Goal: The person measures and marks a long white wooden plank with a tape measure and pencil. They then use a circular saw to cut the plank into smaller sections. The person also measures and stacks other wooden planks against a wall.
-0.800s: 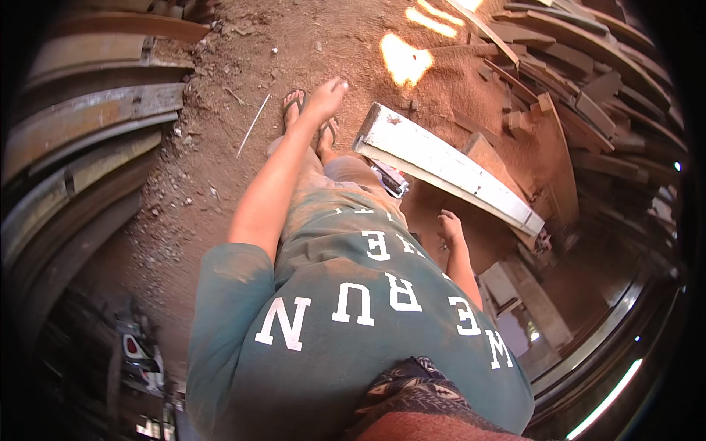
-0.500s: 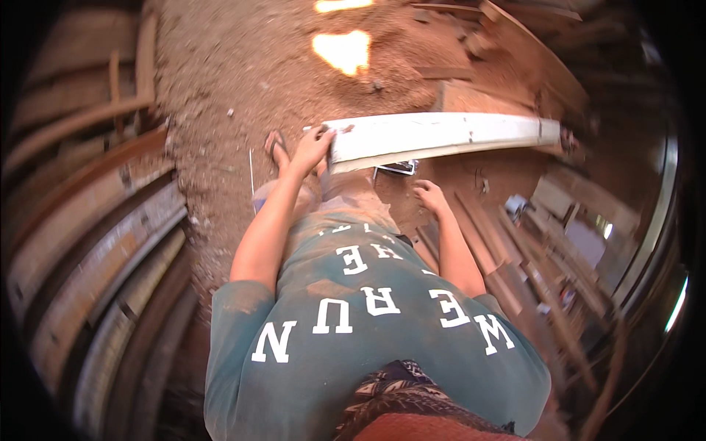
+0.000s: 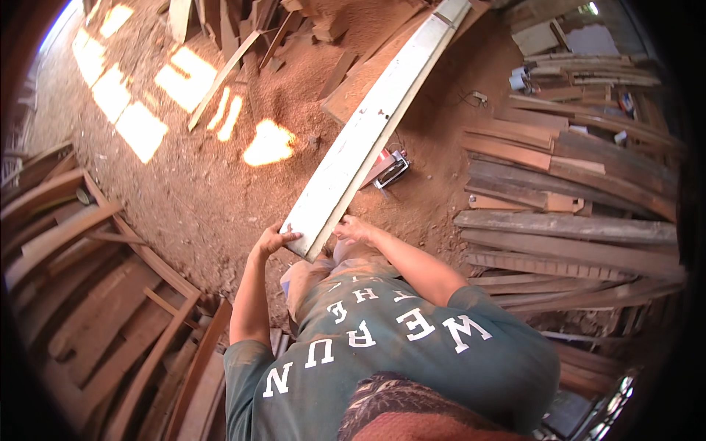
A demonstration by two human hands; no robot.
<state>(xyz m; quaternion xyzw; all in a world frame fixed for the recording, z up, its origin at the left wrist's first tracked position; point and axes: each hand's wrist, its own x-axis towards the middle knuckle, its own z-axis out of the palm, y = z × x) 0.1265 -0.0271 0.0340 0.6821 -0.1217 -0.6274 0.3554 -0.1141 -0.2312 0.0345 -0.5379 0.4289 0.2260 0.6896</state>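
Observation:
A long board (image 3: 382, 110), painted white and scuffed, slants from in front of my body up to the far right. Its near end sits in my left hand (image 3: 278, 239), thumb laid over the top face and fingers wrapped round the left corner. At the right edge of that same end, my right hand (image 3: 355, 230) has its fingers curled against the board's side, the fingertips partly hidden. Beneath the board's right side, a red and silver power tool (image 3: 392, 167) lies on the ground, partly covered.
Stacked planks (image 3: 566, 228) fill the right side. Timber pieces and frames (image 3: 110, 294) lie at the left. Offcuts (image 3: 272, 37) stand by a sawdust heap (image 3: 294, 95) ahead. Sunlit patches mark the dirt ground (image 3: 198, 198). A cable (image 3: 474, 97) lies at the far right.
The board has swung from lying crosswise to pointing away from me. My right hand, apart from it before, has come to its near end. The view has turned right.

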